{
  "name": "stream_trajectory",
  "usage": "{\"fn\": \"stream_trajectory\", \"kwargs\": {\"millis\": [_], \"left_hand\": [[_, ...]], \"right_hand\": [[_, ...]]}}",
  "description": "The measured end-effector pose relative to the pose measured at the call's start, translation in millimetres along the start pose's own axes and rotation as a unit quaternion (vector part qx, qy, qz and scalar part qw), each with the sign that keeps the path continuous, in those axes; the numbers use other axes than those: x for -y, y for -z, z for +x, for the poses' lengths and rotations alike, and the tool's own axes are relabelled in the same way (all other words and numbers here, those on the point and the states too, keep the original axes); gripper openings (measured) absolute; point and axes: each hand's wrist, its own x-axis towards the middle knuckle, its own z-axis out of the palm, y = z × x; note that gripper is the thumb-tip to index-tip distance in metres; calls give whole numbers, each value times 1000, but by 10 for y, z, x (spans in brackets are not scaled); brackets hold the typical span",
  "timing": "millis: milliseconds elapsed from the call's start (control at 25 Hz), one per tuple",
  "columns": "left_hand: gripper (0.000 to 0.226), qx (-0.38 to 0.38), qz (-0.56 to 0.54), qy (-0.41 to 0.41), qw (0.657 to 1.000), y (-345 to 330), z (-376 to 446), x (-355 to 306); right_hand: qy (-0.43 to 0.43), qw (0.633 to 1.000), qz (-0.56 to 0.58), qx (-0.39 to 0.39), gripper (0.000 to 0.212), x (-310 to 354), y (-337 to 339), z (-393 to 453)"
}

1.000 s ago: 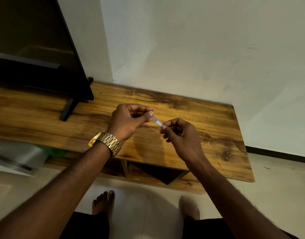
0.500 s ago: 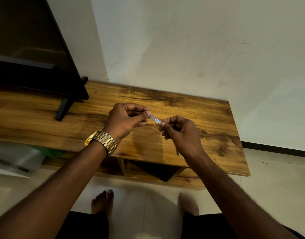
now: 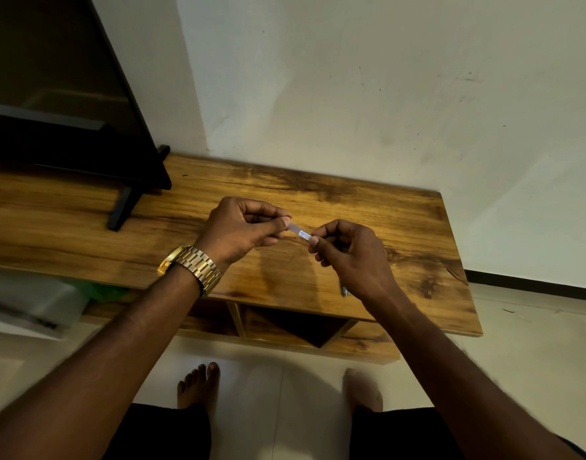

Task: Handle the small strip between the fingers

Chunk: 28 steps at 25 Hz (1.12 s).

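A small narrow white strip with blue print [image 3: 300, 232] is stretched between my two hands above a wooden TV stand [image 3: 401, 227]. My left hand [image 3: 241, 229], with a gold watch on its wrist, pinches the strip's left end between thumb and forefinger. My right hand [image 3: 351, 257] pinches the right end the same way, its other fingers curled. A small grey thing [image 3: 344, 291] shows under my right wrist; I cannot tell what it is.
A black television [image 3: 52, 104] on a stand foot [image 3: 122, 207] fills the left of the wooden top. A white wall rises behind. Open shelves [image 3: 285, 327] lie below the top. White and green bags [image 3: 36, 303] sit at the left. My bare feet stand on pale floor tiles.
Both hands keep pinching the strip in about the same pose. The view has shifted slightly; the hands have hardly moved over the wooden top.
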Motion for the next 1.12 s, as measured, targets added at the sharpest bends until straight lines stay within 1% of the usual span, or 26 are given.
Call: {"fn": "stream_trajectory", "kwargs": {"millis": [240, 360, 640, 760, 840, 1000, 1040, 1120], "left_hand": [[22, -19, -101, 24, 994, -104, -30, -27], [24, -32, -152, 30, 987, -132, -39, -33], [24, -34, -144, 30, 989, -160, -67, -21], [20, -36, -196, 50, 979, -200, -78, -21], [18, -39, -219, 56, 973, -235, -82, -20], [22, -55, -201, 39, 977, -276, -86, 6], [23, -57, -178, 23, 982, -277, -87, 9], [25, -54, -99, -26, 993, -260, -75, 22]], "right_hand": [[-26, 997, 71, 2, 8, 19, -80, -52], [-37, 992, 122, 21, 11, 35, -74, -42], [13, 1000, 18, 4, 12, 65, 20, -16], [2, 998, 56, 15, 14, 84, 45, -31], [1, 998, 58, 18, 14, 95, 57, -27], [12, 1000, 13, 10, 10, 90, 87, 2], [14, 1000, 2, 8, 10, 89, 99, 4], [12, 1000, -4, 7, 10, 94, 122, 3]]}}
